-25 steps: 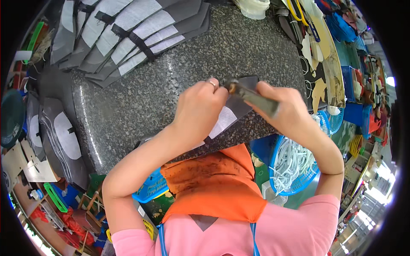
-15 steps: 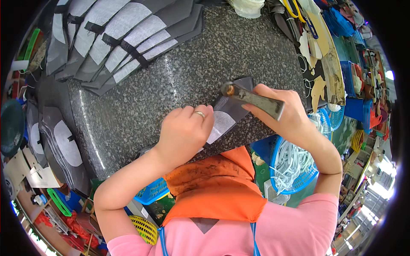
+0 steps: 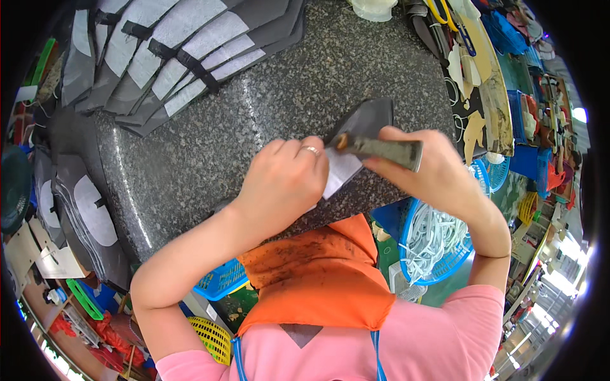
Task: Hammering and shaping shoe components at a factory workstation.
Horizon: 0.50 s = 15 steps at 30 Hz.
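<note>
A dark grey sheet piece (image 3: 372, 119) with a whitish patch lies on the speckled stone worktop (image 3: 305, 82), near its front edge. My left hand (image 3: 286, 174), a ring on one finger, is closed with curled fingers at the piece's left edge; its fingertips are hidden. My right hand (image 3: 435, 159) grips a metal hammer (image 3: 384, 151). The hammer's rounded, worn end is over the piece, close to my left fingers. Its handle is mostly hidden by my hand, and I cannot tell whether the head touches the piece.
Several similar grey pieces with whitish patches and black strips fan out at the far left (image 3: 190, 47); another stack (image 3: 89, 203) lies left. Yellow-handled scissors (image 3: 440, 14) and scraps lie far right. A blue basket (image 3: 445, 270) of pale strips stands below the worktop's right side.
The grey piece has shifted a little to the right and turned slightly. My left hand has moved right and away from me with it. The hammer head has swung to lie more level.
</note>
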Tool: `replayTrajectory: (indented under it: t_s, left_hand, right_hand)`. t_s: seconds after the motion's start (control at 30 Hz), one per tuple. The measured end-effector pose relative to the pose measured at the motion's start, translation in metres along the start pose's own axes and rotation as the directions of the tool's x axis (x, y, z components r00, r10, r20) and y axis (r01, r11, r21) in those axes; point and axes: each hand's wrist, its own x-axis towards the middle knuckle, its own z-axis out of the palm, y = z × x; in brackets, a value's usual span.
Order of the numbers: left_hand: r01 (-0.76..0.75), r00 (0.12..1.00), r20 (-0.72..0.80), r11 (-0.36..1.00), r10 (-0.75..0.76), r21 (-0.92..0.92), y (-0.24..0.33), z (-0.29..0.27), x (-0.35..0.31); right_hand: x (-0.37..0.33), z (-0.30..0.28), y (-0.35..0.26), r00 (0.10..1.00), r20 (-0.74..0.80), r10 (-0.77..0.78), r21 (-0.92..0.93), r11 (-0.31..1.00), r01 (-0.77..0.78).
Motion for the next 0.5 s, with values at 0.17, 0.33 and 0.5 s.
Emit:
replayTrajectory:
  t_s: [0.17, 0.33, 0.5]
  left_hand:
    - [0.183, 0.983, 0.046, 0.960, -0.177, -0.212, -0.020, 0.008, 0.016]
    - [0.193, 0.973, -0.075, 0.949, -0.218, -0.250, -0.014, 0.014, 0.002]
    - [-0.102, 0.994, -0.022, 0.985, 0.106, 0.142, -0.008, 0.010, -0.002]
  right_hand:
    - [0.000, 0.020, 0.018, 0.981, -0.194, -0.031, -0.114, 0.993, 0.009]
    - [-0.001, 0.022, 0.026, 0.961, -0.272, -0.042, 0.057, 0.997, 0.060]
    - [0.003, 0.013, 0.013, 0.994, -0.109, 0.005, 0.126, 0.992, 0.009]
